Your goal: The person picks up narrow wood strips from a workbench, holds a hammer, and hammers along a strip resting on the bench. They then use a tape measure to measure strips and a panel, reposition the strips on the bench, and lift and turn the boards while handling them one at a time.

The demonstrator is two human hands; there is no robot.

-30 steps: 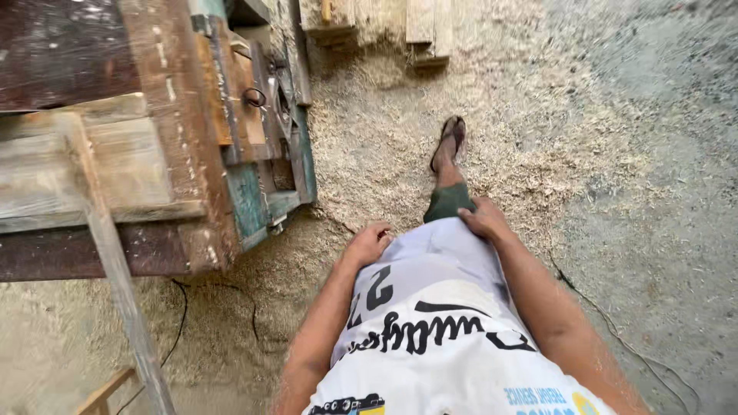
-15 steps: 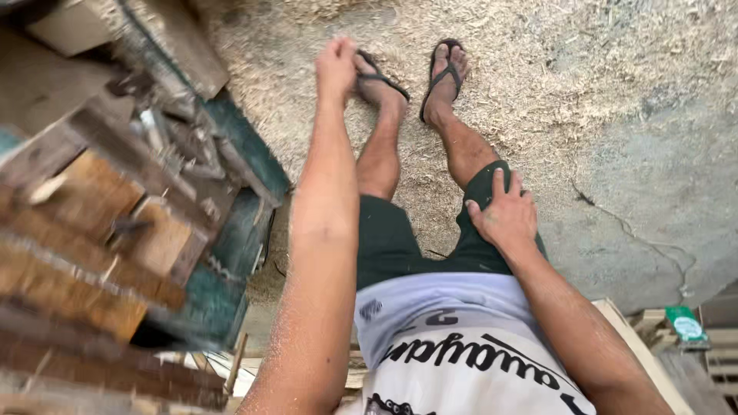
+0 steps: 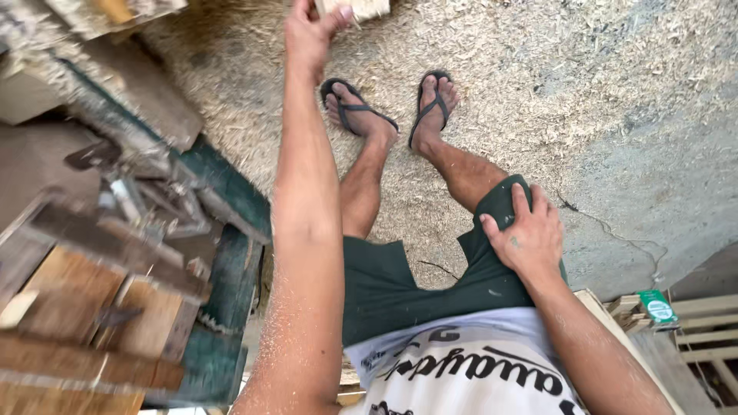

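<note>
I look down at my own legs in dark green shorts and black sandals on a sawdust-covered floor (image 3: pixel 538 84). My left hand (image 3: pixel 311 31) is stretched far forward at the top of the view, its fingers closed on a pale wooden piece (image 3: pixel 361 8) that is cut off by the frame edge. My right hand (image 3: pixel 526 234) rests flat on my right thigh, fingers spread over the shorts, holding nothing.
A green woodworking machine (image 3: pixel 223 253) with worn wooden boards (image 3: pixel 84 307) and metal parts stands close on my left. Pale wooden slats (image 3: pixel 692 323) and a small green box (image 3: pixel 657 306) lie at the lower right. A crack runs across the bare concrete (image 3: pixel 638 200).
The view has tilted down from the machine to my legs. My left arm left my lap, reached forward and closed on the wooden piece. My right hand stayed on my thigh.
</note>
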